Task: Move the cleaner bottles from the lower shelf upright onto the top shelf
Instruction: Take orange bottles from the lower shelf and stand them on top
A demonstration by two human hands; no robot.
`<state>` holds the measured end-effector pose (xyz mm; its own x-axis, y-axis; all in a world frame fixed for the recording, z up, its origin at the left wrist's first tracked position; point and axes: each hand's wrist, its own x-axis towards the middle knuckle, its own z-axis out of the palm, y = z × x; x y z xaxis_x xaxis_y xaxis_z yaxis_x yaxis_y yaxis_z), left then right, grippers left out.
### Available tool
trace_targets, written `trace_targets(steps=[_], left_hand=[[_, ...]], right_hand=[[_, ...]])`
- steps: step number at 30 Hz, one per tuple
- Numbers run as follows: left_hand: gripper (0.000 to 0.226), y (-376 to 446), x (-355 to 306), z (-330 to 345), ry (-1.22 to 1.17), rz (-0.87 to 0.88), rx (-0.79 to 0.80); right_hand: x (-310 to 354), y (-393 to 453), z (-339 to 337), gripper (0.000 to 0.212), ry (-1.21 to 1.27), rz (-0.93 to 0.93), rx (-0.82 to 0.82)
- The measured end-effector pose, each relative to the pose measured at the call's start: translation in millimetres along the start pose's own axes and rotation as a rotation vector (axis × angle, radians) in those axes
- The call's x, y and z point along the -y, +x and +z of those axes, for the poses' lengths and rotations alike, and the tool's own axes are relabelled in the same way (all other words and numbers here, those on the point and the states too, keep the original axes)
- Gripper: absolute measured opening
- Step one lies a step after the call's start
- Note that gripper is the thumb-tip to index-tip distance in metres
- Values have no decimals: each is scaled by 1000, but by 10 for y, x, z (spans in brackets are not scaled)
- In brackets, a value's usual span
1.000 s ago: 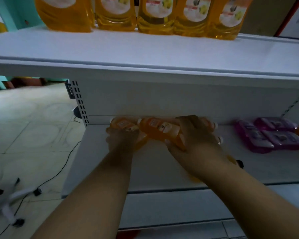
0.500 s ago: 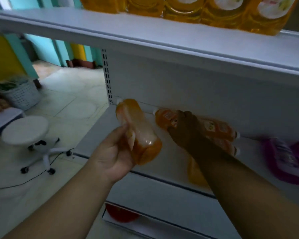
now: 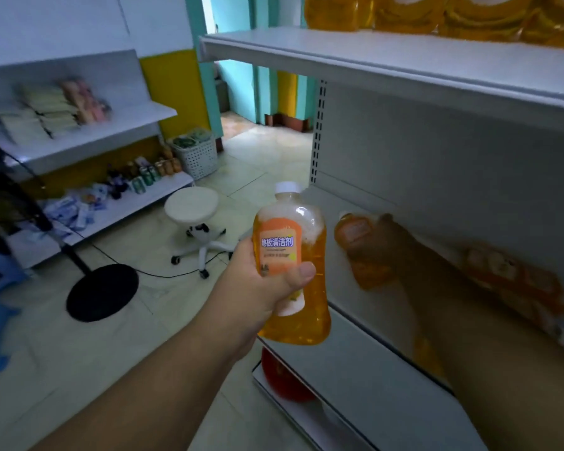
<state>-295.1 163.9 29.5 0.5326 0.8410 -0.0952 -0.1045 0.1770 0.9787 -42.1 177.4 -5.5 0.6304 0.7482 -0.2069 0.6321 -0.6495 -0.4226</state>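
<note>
Head cam is showing the left hand wrapping tight around an orange cleaner bottle, holding it upright with the white cap on top, out in the air just off the front edge of the lower shelf. The right hand is reaching deep into the shadow under the top shelf and closing on a second bottle that's lying on its side. More bottles are lying further right, pretty blurry.

Stuff I'd worry about: the top shelf's overhang is sitting right above, so lifting straight up could be knocking the cap into its edge. Big yellow bottles are already crowding up there, so squeezing a new one in might be tipping something.
</note>
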Motion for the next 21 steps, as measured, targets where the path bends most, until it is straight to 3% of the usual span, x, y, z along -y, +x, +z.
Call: trace_targets(steps=[5,10,15,21], left_hand=[[86,-150,-114,-341,43,31,-26],[90,-250,-393,-783,79,118,14],[90,-404,-761,-1356,72,256,91],[96,-465,-1184,-1736,95,336,174]], right_hand=[[415,-389,195,120,108,-177,-47],[977,-966,306,116,410,-387,-232],[1475,-1545,339,114,697,-454,-387],[1871,-2058,145,117,695,-538,-658]])
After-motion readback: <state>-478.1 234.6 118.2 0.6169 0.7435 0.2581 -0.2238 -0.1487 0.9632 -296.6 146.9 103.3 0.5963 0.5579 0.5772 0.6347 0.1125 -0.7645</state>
